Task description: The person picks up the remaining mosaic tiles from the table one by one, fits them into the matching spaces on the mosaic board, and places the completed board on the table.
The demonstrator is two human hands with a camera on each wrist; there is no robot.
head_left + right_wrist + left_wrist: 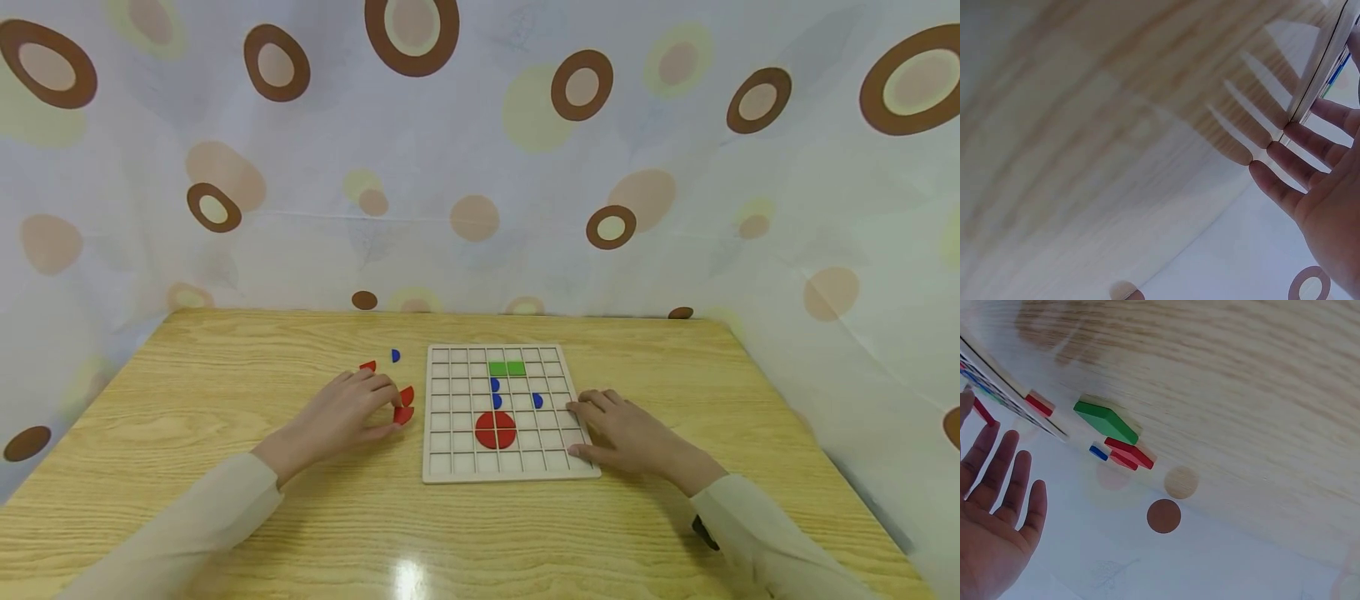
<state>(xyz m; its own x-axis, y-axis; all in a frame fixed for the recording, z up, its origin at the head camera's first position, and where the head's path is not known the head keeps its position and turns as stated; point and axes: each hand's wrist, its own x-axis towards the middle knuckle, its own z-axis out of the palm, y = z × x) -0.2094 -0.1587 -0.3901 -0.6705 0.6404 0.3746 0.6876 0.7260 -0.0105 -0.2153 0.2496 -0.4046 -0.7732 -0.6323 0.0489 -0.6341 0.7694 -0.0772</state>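
A white grid board [457,467] lies on the table, bearing a red circle of quarter pieces [486,437], two green squares [498,368] and several blue half-round pieces [537,401]. Left of the board, my left hand [341,410] pinches a red quarter-circle piece [984,411] between thumb and index finger; its other fingers are spread. Another red piece [1039,404] lies on the table beside the board. My right hand [626,435] rests its fingertips at the board's right edge, fingers fairly straight in the right wrist view.
Beneath the left hand, out of the head view, lies a green piece [1107,421] with red pieces [1129,452] behind it. A loose blue half-round piece [396,356] lies farther back. Patterned cloth [472,267] hangs behind the wooden table [337,533].
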